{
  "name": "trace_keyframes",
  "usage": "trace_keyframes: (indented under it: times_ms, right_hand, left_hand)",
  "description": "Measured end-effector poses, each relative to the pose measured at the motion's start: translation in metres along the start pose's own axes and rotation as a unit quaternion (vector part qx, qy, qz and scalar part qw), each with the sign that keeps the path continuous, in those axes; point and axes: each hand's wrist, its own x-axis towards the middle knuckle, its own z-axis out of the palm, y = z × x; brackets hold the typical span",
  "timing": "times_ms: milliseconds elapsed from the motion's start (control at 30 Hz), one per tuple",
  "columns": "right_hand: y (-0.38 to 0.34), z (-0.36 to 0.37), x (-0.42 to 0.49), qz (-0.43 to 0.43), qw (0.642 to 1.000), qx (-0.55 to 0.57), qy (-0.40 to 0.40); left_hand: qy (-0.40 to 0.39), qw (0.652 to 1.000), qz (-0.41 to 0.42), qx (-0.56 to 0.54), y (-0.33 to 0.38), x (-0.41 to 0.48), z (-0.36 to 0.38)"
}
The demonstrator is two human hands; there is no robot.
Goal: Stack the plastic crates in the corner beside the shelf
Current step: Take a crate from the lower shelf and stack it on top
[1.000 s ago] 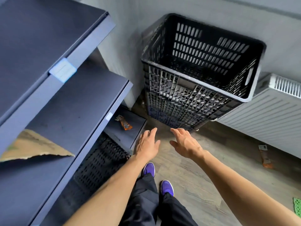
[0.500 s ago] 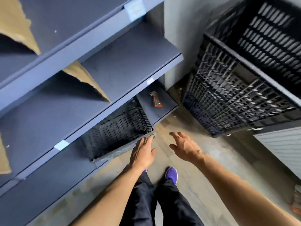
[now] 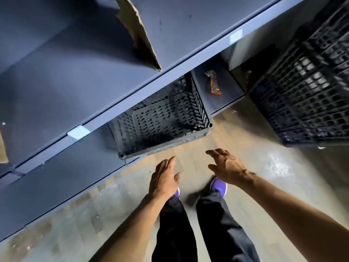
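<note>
Both empty, spread hands hover just short of the crate (image 3: 162,118); left hand (image 3: 164,178) nearer than right hand (image 3: 227,168).

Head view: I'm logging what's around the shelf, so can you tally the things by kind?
Crate tucked in the shelf: 1
Stack of crates, number unclear: 1
Orange packet: 1
Torn cardboard: 1
Empty open hands, left hand and right hand: 2
Total: 6
</note>
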Motion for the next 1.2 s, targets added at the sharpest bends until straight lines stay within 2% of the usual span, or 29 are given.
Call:
trace_keyframes:
  times_ms: [167, 367, 600, 733, 833, 967, 1033, 1200]
  right_hand:
    - [-0.01, 0.029, 0.043, 0.006, 1.0, -0.009, 0.016]
    - [-0.029, 0.057, 0.086, -0.032, 0.998, -0.047, 0.038]
    - [-0.041, 0.07, 0.142, -0.041, 0.985, -0.089, 0.139]
    - [-0.047, 0.081, 0.161, -0.024, 0.977, -0.186, 0.105]
    - [-0.047, 0.087, 0.166, -0.009, 0.969, -0.233, 0.087]
    - [-0.034, 0.091, 0.17, 0.01, 0.966, -0.251, 0.059]
    - [-0.026, 0.092, 0.172, 0.013, 0.967, -0.248, 0.062]
    - [-0.019, 0.091, 0.18, 0.002, 0.96, -0.276, 0.045]
  left_hand:
    - [-0.007, 0.999, 0.004, 0.044, -0.045, 0.04, 0.013]
    - [0.045, 0.995, 0.012, 0.093, -0.088, 0.101, 0.018]
    - [0.069, 0.987, 0.031, 0.143, -0.117, 0.141, 0.044]
    - [0.077, 0.992, 0.013, 0.103, -0.118, 0.151, 0.046]
    - [0.008, 0.998, -0.006, 0.065, -0.118, 0.165, 0.043]
    - [-0.075, 0.99, 0.047, 0.107, -0.116, 0.174, 0.05]
    - [-0.054, 0.99, 0.038, 0.125, -0.118, 0.17, 0.06]
    - [-0.024, 0.998, -0.005, 0.066, -0.14, 0.182, 0.061]
